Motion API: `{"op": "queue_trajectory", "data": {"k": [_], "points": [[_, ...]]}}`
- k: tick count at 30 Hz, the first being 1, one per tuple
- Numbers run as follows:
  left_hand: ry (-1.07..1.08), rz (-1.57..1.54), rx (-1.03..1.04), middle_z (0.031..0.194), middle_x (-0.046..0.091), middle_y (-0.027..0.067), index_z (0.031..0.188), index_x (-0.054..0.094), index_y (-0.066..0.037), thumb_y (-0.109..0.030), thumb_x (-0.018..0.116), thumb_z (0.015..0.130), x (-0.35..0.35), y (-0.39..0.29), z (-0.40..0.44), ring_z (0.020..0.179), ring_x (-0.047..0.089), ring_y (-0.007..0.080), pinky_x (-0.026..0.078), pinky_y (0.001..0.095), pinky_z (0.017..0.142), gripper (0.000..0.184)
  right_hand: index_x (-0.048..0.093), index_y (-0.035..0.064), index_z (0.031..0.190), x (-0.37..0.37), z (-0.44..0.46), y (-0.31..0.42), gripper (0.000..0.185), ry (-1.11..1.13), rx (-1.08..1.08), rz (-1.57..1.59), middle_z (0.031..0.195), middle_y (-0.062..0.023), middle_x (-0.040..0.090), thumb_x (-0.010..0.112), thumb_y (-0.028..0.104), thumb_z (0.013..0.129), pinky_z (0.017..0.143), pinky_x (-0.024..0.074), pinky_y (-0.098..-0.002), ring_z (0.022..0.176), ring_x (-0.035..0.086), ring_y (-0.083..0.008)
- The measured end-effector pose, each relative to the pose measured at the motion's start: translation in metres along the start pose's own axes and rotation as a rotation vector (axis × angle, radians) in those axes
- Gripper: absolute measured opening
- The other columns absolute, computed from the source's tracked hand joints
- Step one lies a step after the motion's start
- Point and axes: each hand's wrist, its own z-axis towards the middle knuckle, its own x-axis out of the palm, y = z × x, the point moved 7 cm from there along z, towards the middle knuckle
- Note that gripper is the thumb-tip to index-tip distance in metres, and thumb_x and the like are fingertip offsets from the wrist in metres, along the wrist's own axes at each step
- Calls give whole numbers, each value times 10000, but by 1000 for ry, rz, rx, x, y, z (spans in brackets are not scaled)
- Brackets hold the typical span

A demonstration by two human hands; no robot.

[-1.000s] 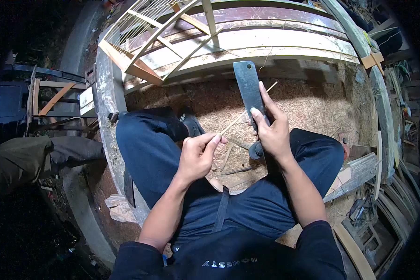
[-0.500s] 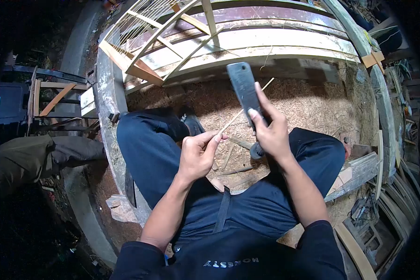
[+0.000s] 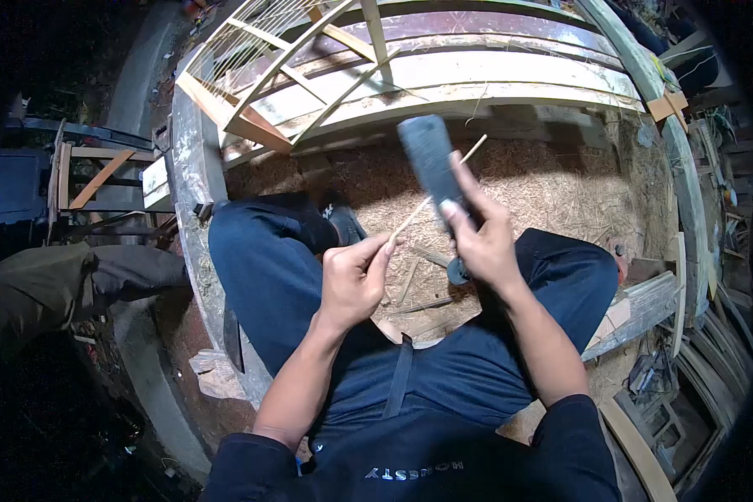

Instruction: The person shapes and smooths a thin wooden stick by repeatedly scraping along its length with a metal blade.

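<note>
My left hand is closed, pinching the lower end of a thin pale stick between thumb and fingers. The stick slants up and to the right, passing behind the blade, and its far tip shows beyond. In my right hand is a dark broad-bladed knife, with a small hole near the blade's squared end. My right thumb and a finger lie along the blade, and its lower part is hidden by the hand. The blade looks smeared by motion; whether it touches the stick I cannot tell.
A wooden frame with thin strips rests on the light plank ahead. Shavings cover the ground between my legs. Weathered beams border the left side. Another person's leg is at the left; curved wood strips lie right.
The knife's blade end has tipped slightly left and down, and my right hand has shifted a little left. My left hand and the stick have barely moved.
</note>
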Motion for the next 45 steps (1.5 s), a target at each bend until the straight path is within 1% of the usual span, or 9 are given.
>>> {"op": "queue_trajectory", "data": {"k": [6,11,13,17,20,24,34,41,45], "points": [[-9,43,41,926,792,165,1085,753,60,-17,663,967,-3,0,-1,823,763,163,585,285,745,167,493,141,1545,-4,3,-4,637,-82,214,126,1403,-198,641,609,-38,944,1042,482,-317,1251,640,-252],[-28,71,69,907,784,180,1084,753,55,1,678,950,-2,5,0,785,762,168,577,279,704,163,522,131,1520,7,-4,2,611,-89,-131,-82,1349,-226,666,624,-29,939,1003,513,-330,1202,674,-246],[-29,112,127,882,776,188,1084,752,52,11,681,943,-2,-2,-1,756,759,173,566,281,669,163,485,60,1534,-5,6,-1,594,-73,131,72,1488,-204,573,622,-21,962,1073,465,-332,1239,624,-193],[-79,125,182,873,770,193,1085,752,47,20,688,929,-2,-4,-1,744,766,206,562,287,655,170,488,130,1541,11,-7,11,622,43,-110,-68,1375,-205,657,626,-12,952,957,527,-334,1124,677,-204],[-40,160,162,898,768,208,1087,751,46,25,694,918,-1,-8,-2,771,778,233,572,301,663,179,489,164,1544,-4,3,-4,633,-107,101,30,1359,-205,666,618,-8,948,1008,525,-364,1205,681,-283],[-110,159,218,887,760,214,1089,752,42,26,697,914,-3,-8,-1,749,772,232,565,303,645,184,491,162,1543,6,-3,6,637,-40,-152,-113,1330,-233,675,614,-22,946,904,568,-321,1115,705,-205],[-100,201,273,811,738,196,1089,748,31,25,714,899,-1,-9,-4,670,747,233,544,313,592,193,506,147,1533,-5,2,-5,636,-109,89,34,1356,-245,654,621,-30,932,1009,508,-337,1203,682,-274],[-100,220,319,808,731,202,1087,743,40,31,710,893,0,-14,-4,668,745,260,546,324,588,197,501,149,1538,-13,7,-3,639,-170,-47,-61,1253,-246,712,621,-31,936,941,532,-320,1199,677,-233],[-135,226,344,794,722,198,1082,741,39,37,709,890,3,-13,-1,658,740,260,540,323,582,195,488,189,1550,9,-8,6,665,-8,-134,-88,1238,-230,726,620,-35,938,783,569,-317,886,706,-156]]}}
